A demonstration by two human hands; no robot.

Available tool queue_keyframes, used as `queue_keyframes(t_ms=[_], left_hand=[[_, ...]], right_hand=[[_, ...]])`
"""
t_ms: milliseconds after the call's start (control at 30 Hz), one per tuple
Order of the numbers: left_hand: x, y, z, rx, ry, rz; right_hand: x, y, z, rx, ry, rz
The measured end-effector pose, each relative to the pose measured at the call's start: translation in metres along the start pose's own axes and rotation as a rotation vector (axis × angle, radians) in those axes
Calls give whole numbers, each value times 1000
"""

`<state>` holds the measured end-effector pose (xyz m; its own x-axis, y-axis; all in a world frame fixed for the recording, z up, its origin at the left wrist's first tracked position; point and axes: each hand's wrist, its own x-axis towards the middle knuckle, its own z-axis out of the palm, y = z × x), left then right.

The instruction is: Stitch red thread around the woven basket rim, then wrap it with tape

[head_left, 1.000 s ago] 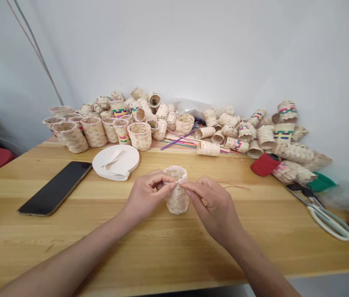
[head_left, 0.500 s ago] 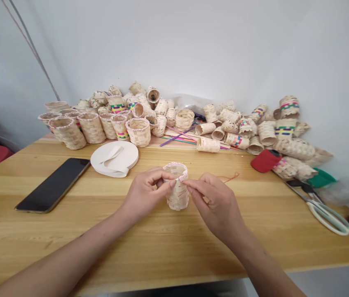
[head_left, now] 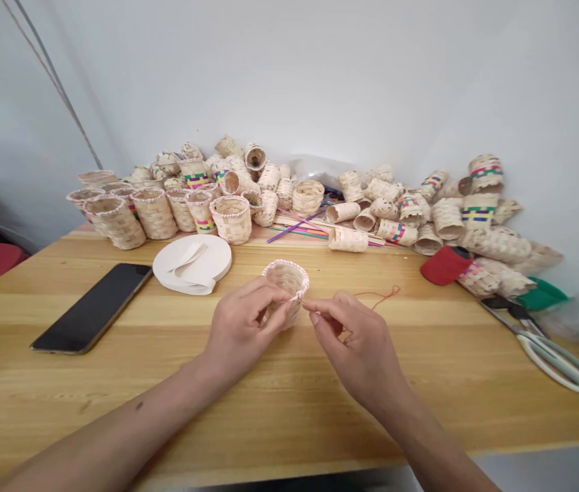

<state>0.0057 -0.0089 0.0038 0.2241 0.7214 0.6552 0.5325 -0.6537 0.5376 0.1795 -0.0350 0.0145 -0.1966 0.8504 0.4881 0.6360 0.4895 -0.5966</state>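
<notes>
A small woven basket (head_left: 289,277) of pale strips, its rim wrapped in white tape with red stitching, tilts toward me in the middle of the table. My left hand (head_left: 251,318) pinches that rim between thumb and fingers and covers part of the basket's side. Just right of the rim, my right hand (head_left: 353,335) is closed in a pinch on a thin sewing needle (head_left: 304,303), mostly hidden by the fingertips. Red thread (head_left: 384,295) lies in a loose curl on the table behind my right hand.
Rimmed baskets (head_left: 115,222) stand at back left, with unrimmed ones (head_left: 348,239) heaped along the wall. A roll of white tape (head_left: 166,263) and a phone (head_left: 94,307) lie left. A red thread spool (head_left: 446,265) and scissors (head_left: 556,362) lie right on the wooden table (head_left: 268,424).
The basket has tipped, its opening turning more toward me and its base going behind my left hand. My right fingertips have drawn slightly away from the rim. The view has shifted a little.
</notes>
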Motion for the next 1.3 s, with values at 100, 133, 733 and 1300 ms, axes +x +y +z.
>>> queue_keyframes(t_ms=[100, 133, 733, 1300], left_hand=[[-4, -3, 1, 226, 62, 204], [-5, -3, 1, 287, 77, 250], [-8, -4, 3, 375, 96, 335], [-6, -11, 5, 396, 0, 467]], right_hand=[[-1, -4, 5, 85, 2, 103], [-1, -5, 6, 110, 3, 134], [4, 10, 22, 452, -9, 302], [19, 17, -2, 87, -5, 29]])
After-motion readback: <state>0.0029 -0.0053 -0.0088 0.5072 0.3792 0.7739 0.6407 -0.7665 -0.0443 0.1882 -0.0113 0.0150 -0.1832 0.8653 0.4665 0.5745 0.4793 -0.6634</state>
